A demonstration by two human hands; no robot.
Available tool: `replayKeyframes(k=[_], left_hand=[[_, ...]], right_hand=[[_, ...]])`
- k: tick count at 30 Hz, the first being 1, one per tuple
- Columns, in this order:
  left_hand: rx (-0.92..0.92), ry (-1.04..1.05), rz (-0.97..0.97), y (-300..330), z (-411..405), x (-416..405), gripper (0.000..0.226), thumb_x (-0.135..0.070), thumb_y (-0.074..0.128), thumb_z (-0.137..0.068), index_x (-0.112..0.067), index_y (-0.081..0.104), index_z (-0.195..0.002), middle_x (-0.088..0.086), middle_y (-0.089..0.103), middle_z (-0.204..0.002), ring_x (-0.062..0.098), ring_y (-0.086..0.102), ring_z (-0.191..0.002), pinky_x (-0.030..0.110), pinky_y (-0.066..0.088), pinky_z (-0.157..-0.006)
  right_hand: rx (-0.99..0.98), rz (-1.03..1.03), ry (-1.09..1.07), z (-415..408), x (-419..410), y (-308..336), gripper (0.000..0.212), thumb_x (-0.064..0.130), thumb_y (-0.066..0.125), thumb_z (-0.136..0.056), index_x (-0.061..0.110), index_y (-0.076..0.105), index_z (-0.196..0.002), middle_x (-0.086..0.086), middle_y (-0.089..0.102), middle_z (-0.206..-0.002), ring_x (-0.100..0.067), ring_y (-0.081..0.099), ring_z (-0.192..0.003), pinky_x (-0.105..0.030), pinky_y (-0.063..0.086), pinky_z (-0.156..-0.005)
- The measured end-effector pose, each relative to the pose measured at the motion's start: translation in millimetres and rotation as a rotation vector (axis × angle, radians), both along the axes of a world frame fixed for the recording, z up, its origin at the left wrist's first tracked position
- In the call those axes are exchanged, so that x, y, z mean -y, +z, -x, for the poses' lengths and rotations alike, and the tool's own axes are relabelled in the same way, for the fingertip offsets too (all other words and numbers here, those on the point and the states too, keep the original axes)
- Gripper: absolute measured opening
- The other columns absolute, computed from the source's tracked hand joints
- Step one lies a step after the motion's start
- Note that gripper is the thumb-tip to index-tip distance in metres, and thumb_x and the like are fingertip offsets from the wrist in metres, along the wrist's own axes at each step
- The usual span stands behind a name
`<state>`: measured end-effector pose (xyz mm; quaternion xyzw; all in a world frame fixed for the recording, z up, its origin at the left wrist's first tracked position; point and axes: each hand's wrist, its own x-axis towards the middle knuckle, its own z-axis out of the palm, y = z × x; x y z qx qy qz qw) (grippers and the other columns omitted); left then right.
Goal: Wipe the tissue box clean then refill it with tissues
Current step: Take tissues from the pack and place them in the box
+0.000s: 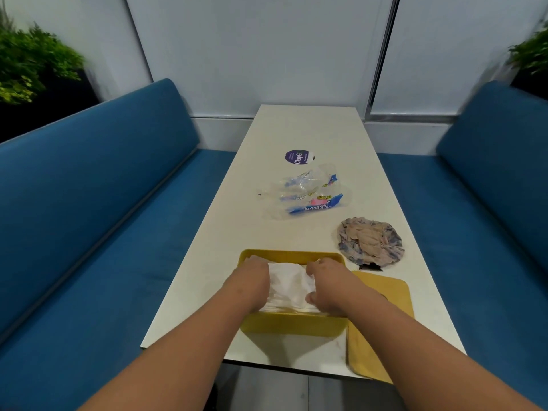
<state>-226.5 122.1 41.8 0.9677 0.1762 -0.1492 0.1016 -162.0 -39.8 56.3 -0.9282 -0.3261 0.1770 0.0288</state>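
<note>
A white surface stood between 2 blue benches. At its near edge sat the open yellow tissue box. The left hand and right hand both curled around the tissues inside it. The lid lay just right.

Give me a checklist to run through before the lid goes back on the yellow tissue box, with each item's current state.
1. Tissues inside the tissue box: ok, the white stack sits within the walls.
2. Stack pressed flat below the rim: cannot tell, the top sheet looks rumpled and both hands cover its ends.
3. Left hand and right hand out of the box: not ok, both are on the tissues.
4. Lid within reach: ok, it lies on the table right of the box.
5. Cloth and empty wrapper out of the way: ok, both lie beyond the box.
</note>
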Motion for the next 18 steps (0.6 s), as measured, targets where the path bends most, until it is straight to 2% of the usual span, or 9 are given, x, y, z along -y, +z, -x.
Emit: replayKeyframes(k=[2,5,8,10,12,15,18], left_hand=[[-0.076,-0.03,-0.051,-3,-4,4,0.062,-0.003,0.06,-0.086,-0.002,0.034,-0.142,0.012,0.043,-0.141,0.022,0.057,-0.114,0.03,0.05,-0.093],[-0.106,-0.1,-0.068,2,-5,4,0.052,-0.005,0.057,-0.089,-0.006,0.041,-0.139,0.01,0.043,-0.14,0.022,0.057,-0.115,0.031,0.05,-0.094],[-0.066,-0.089,0.045,14,1,-8,0.039,-0.011,0.057,-0.088,-0.014,0.052,-0.127,0.007,0.058,-0.124,0.023,0.061,-0.101,0.03,0.053,-0.086],[0.002,-0.084,0.133,23,5,-13,0.046,-0.025,0.062,-0.084,-0.021,0.054,-0.128,0.0,0.056,-0.128,0.023,0.058,-0.108,0.031,0.051,-0.09],[0.099,-0.098,0.164,29,8,-11,0.057,-0.035,0.067,-0.079,-0.025,0.051,-0.134,-0.004,0.047,-0.135,0.021,0.048,-0.12,0.032,0.044,-0.097],[0.159,-0.195,0.08,27,8,-6,0.039,-0.04,0.062,-0.086,-0.03,0.06,-0.123,-0.005,0.048,-0.132,0.017,0.037,-0.123,0.032,0.038,-0.101],[0.224,-0.202,0.105,30,5,-6,0.025,-0.033,0.053,-0.094,-0.027,0.066,-0.114,-0.005,0.055,-0.124,0.016,0.04,-0.117,0.031,0.039,-0.1]], right_hand=[[-0.011,-0.018,-0.009,3,2,-6,0.053,0.034,0.058,-0.091,0.014,0.041,-0.138,-0.008,0.043,-0.141,-0.025,0.045,-0.124,-0.034,0.04,-0.1],[-0.025,-0.038,-0.01,3,5,-10,0.056,0.033,0.056,-0.091,0.013,0.039,-0.141,-0.008,0.04,-0.147,-0.026,0.043,-0.127,-0.034,0.04,-0.103],[-0.092,-0.108,-0.023,2,10,-3,0.065,0.034,0.058,-0.081,0.021,0.038,-0.142,-0.005,0.04,-0.146,-0.024,0.04,-0.13,-0.035,0.041,-0.103],[-0.1,-0.165,-0.034,2,11,1,0.073,0.04,0.062,-0.074,0.028,0.037,-0.142,-0.004,0.038,-0.144,-0.025,0.036,-0.13,-0.037,0.041,-0.102],[-0.051,-0.164,0.0,3,10,1,0.071,0.045,0.064,-0.072,0.031,0.041,-0.138,-0.004,0.039,-0.14,-0.026,0.033,-0.129,-0.038,0.039,-0.102],[0.04,-0.193,0.024,5,8,-1,0.063,0.055,0.063,-0.072,0.033,0.051,-0.129,0.0,0.045,-0.131,-0.022,0.035,-0.121,-0.035,0.037,-0.098],[0.072,-0.263,0.012,3,7,0,0.053,0.058,0.062,-0.074,0.034,0.057,-0.121,0.004,0.05,-0.121,-0.017,0.038,-0.112,-0.031,0.037,-0.092]])
